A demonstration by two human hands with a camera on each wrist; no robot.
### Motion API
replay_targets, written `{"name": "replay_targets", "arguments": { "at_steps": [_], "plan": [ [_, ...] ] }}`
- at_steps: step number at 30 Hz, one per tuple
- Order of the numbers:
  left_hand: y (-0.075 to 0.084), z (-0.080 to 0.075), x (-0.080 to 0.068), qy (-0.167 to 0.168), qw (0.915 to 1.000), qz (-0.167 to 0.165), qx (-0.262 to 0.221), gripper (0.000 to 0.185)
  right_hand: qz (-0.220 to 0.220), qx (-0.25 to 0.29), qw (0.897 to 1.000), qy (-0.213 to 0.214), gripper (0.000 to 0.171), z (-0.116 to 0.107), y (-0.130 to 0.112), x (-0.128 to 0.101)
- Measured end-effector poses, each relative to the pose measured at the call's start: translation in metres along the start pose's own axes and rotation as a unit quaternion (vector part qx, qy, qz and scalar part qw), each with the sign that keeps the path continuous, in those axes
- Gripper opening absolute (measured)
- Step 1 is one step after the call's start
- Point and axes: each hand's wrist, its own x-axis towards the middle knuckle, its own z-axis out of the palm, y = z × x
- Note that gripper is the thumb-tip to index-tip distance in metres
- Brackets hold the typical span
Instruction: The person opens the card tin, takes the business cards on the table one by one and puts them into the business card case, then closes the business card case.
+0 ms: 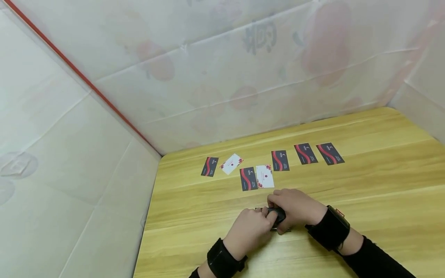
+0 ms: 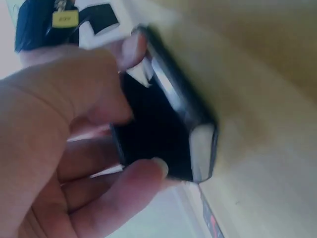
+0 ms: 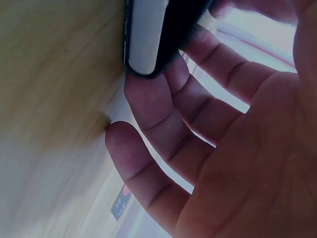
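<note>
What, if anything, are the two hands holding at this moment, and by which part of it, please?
Both hold a small black card case over the table: the left hand pinches its edges with its fingers, the right hand cups its other end.

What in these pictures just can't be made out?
- Printing on the cards: too small in the head view.
- The black case: mostly covered by both hands in the head view, blurred in the left wrist view.
- Its contents: cut off at the top edge of the right wrist view.
</note>
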Motion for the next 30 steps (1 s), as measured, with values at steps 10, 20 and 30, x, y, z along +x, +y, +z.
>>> {"name": "replay_targets", "arguments": {
  "at_steps": [10, 20, 30],
  "plan": [
    [-0.020, -0.009, -0.005, 0.011, 0.9941, 0.014, -0.107, 0.026, 0.003, 0.031, 0.999, -0.031, 0.055, -0.001, -0.001, -0.002],
    [-0.048, -0.011, -0.010, 0.013, 0.9740, 0.002, -0.226, 0.023, 0.039, 0.086, 0.993, -0.067, 0.061, 0.000, -0.002, -0.001],
    [-0.050, -0.011, -0.012, -0.079, 0.9735, -0.024, -0.213, 0.061, 0.067, 0.094, 0.992, -0.059, 0.076, -0.002, 0.002, -0.003]
  ]
}}
